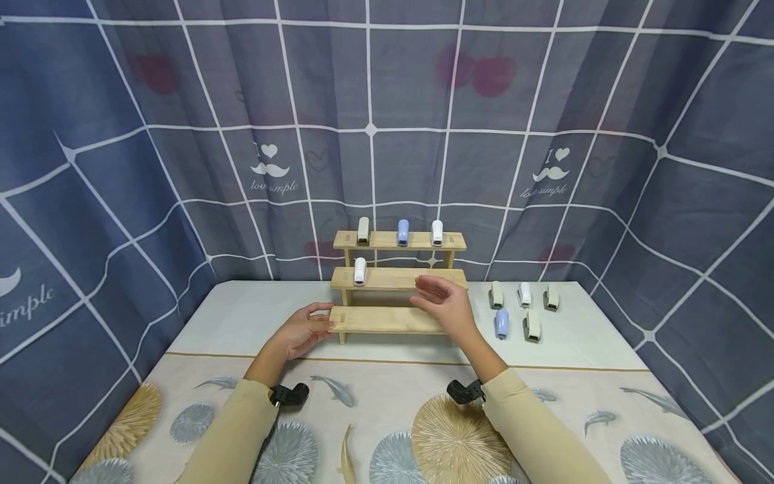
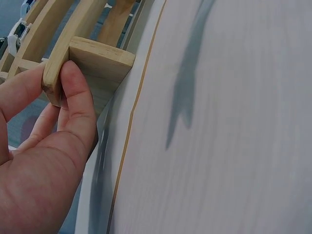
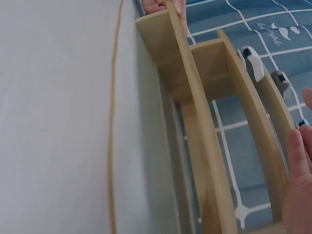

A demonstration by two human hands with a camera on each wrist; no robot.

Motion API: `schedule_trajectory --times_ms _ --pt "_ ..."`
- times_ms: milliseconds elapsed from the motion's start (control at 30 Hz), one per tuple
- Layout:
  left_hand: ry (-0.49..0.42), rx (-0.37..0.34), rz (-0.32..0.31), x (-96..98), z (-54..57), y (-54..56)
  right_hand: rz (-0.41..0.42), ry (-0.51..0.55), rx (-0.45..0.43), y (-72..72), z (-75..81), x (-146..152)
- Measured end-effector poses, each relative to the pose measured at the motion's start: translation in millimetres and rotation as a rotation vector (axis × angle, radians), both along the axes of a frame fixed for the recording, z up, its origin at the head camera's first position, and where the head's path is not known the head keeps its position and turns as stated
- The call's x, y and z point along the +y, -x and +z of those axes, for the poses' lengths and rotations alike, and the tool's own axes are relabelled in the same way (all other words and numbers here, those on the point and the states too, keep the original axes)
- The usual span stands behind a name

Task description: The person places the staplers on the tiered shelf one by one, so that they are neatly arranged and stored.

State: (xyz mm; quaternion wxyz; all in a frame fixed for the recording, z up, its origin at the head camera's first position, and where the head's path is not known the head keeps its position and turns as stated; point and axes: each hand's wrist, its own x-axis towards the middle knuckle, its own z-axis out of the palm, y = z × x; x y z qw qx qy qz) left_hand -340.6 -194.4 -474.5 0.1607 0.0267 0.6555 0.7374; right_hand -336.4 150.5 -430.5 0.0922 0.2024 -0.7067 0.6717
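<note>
A wooden three-tier stand (image 1: 387, 320) is in the middle of the head view. My left hand (image 1: 304, 331) is at the left end of its lowest board; the left wrist view shows thumb and fingers pinching that board end (image 2: 54, 80). Over the right part of the stand, my right hand (image 1: 446, 304) reaches in with relaxed fingers and nothing visible between them. The top tier carries a grey-green stapler (image 1: 363, 230), a blue stapler (image 1: 403, 232) and a white stapler (image 1: 437, 232), all small. Another white stapler (image 1: 360, 271) sits at the left of the middle tier.
Right of the stand, several more small staplers stand on the white tabletop (image 1: 580, 323): a blue one (image 1: 501, 323), a white one (image 1: 524, 295) and grey-green ones (image 1: 532, 326). A patterned cloth (image 1: 375, 410) covers the front. Checked curtains (image 1: 411, 161) hang behind and at both sides.
</note>
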Motion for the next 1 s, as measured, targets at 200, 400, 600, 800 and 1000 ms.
schedule_trajectory --times_ms 200,400,600,800,1000 --pt "-0.001 0.005 -0.004 0.6 0.8 -1.3 -0.037 0.02 0.01 -11.2 -7.1 26" --pt "-0.012 0.001 -0.004 -0.5 0.8 -0.7 -0.078 -0.022 0.019 -21.7 -15.0 50" --pt "-0.008 0.0 0.001 -0.1 -0.8 0.7 -0.136 -0.07 0.009 -32.8 -20.4 76" --pt "0.003 -0.001 0.003 -1.1 -0.6 0.0 -0.202 -0.092 0.006 -40.5 -24.1 105" --pt "0.009 0.001 0.004 1.2 0.1 0.4 -0.261 -0.111 0.011 -46.3 -22.1 133"
